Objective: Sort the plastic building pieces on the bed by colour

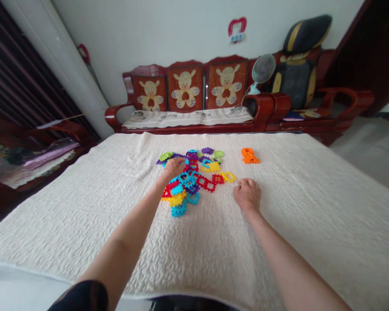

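at the plastic pieces (205, 183), picking seems underway: my left hand (175, 167) among them, right hand (248, 194) just beside; i can't tell either grip; next needs a sure pinch.

The left hand (174, 167) partly hides the pieces (205, 184); the bottom edge crops its sleeve (86, 297).

Sofa (194, 129): red-brown wood
Cushions (185, 90): bear-patterned, on the sofa
Fan (263, 69): at the sofa's right end
Curtain (29, 77): left of the sofa
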